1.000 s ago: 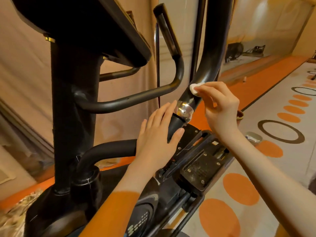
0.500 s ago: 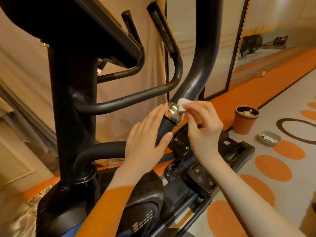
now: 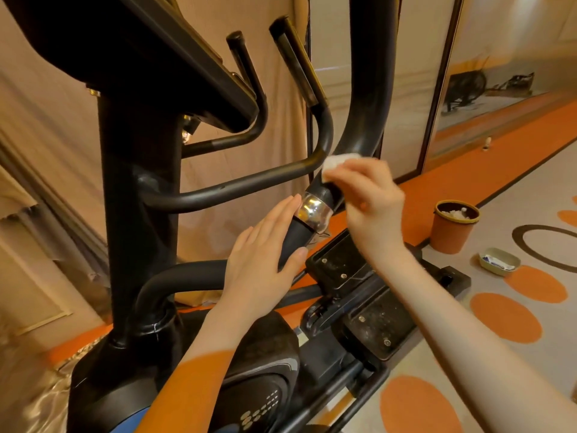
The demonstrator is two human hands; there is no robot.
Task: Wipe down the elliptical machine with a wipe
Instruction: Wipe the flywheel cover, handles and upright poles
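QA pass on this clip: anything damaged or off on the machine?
Possibly. Just below the shiny chrome collar on the black swing arm, a torn, ragged edge sticks out, like peeling tape or covering. The black foot pedals look dusty. Otherwise normal: the right hand pinches the white wipe against the arm and the left hand braces it.

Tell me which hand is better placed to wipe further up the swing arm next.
Right. The right hand already pinches the wipe against the swing arm; the left hand rests flat lower down, steadying.
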